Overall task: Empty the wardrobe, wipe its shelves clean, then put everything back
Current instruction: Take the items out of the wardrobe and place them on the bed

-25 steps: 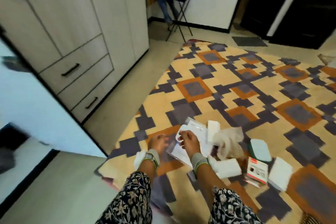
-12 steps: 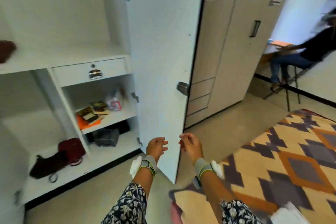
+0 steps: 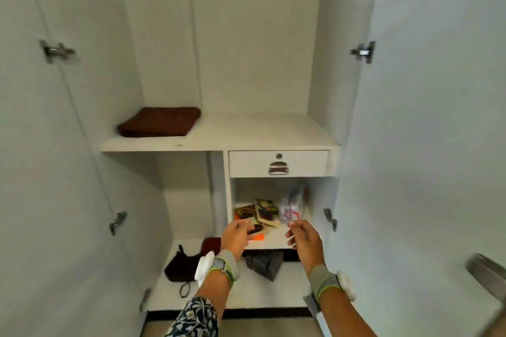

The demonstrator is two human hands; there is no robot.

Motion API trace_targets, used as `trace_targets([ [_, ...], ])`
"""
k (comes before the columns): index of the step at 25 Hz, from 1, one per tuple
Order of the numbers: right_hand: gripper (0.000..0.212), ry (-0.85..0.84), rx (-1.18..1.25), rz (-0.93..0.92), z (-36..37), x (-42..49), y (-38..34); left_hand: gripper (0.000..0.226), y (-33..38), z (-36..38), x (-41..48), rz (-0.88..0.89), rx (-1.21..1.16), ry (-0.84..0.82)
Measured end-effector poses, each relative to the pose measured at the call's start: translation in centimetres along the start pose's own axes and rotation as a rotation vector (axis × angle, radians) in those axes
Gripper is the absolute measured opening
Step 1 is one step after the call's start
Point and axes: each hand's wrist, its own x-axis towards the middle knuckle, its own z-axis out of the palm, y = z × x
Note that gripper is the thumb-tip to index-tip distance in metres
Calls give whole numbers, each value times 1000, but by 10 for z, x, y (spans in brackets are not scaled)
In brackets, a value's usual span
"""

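Note:
The white wardrobe (image 3: pixel 219 134) stands open in front of me. A folded brown cloth (image 3: pixel 160 125) lies on its upper shelf. The small right-hand shelf (image 3: pixel 273 241) under the drawer (image 3: pixel 278 163) holds several books or cards (image 3: pixel 260 213), an orange sheet (image 3: pixel 258 237) and a clear packet (image 3: pixel 291 208). My left hand (image 3: pixel 236 235) and my right hand (image 3: pixel 302 236) hover in front of that shelf, fingers loosely curled and holding nothing.
Dark bags (image 3: pixel 180 264) and a dark red pouch (image 3: pixel 212 245) lie on the bottom shelf beside a grey folded item (image 3: pixel 264 262). Both wardrobe doors (image 3: pixel 427 145) stand open at either side, closing in the space.
I turned from the rug, where my hands touched papers, to face the wardrobe. Both hands now reach toward the small lower right shelf with nothing in them.

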Motion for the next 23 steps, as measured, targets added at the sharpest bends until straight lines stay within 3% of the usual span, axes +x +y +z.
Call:
trace_targets([
  [7,16,-222,39,-136,131,112,-41,18,83,-86,110,168,-203,230],
  [11,15,-263,38,-190,201,174,-57,9,132,-132,194,258,-255,330],
  [14,14,-272,12,-187,259,236,-71,17,172,-176,273,278,-299,419],
  [19,12,-275,-45,-233,330,316,-98,38,212,-233,363,324,-121,672],
  [23,8,-284,-138,-229,388,378,-98,60,217,-278,425,172,29,766],
])
